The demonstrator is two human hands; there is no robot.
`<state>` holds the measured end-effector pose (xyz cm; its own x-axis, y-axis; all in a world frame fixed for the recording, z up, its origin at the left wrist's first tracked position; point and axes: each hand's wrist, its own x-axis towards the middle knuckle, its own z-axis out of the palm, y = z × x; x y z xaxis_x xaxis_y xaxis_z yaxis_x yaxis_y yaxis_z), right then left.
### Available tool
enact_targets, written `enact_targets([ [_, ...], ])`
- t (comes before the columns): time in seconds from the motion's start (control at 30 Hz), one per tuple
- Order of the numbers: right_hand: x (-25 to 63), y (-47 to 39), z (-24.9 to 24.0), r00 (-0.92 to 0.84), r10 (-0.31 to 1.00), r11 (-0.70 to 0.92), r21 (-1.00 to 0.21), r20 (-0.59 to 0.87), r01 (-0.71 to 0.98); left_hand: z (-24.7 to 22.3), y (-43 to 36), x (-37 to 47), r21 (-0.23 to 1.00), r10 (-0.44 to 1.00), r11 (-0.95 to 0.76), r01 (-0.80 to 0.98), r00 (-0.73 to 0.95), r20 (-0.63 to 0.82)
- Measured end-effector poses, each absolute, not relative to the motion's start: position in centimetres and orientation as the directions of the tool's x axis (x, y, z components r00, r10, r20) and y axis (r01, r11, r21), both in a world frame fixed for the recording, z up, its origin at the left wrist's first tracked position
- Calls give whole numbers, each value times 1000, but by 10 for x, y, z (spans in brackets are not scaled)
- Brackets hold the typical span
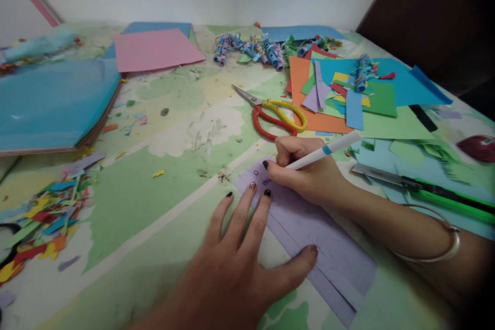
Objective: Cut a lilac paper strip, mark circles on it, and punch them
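Note:
A purple paper strip (332,240) lies slanted on the table, with small round marks near its upper left end. My right hand (305,170) is closed around a white pen (328,150) with a blue band, its tip low over that end of the paper and hidden by the fingers. My left hand (243,252) lies with its fingers spread, the thumb and some fingertips on the purple paper. Just beyond my right hand are scissors (270,108) with one red and one yellow handle.
At the right lie a green cutter knife (444,197) and overlapping coloured papers (379,124). Curled paper pieces (251,50) and a pink sheet (154,51) are at the back. A blue folder (58,105) and paper scraps (50,216) occupy the left.

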<state>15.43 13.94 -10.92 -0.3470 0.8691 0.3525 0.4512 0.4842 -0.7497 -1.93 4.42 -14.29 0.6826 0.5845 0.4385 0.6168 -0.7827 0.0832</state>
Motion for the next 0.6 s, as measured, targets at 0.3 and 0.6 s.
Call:
enact_targets([
  [0.3, 155, 140, -109, -378, 849, 510, -761, 369, 402, -143, 44, -20, 72, 586, -781, 620, 689, 427],
  [0.6, 154, 141, -109, -324, 873, 478, -767, 364, 427, -144, 44, -19, 70, 580, -782, 619, 683, 444],
])
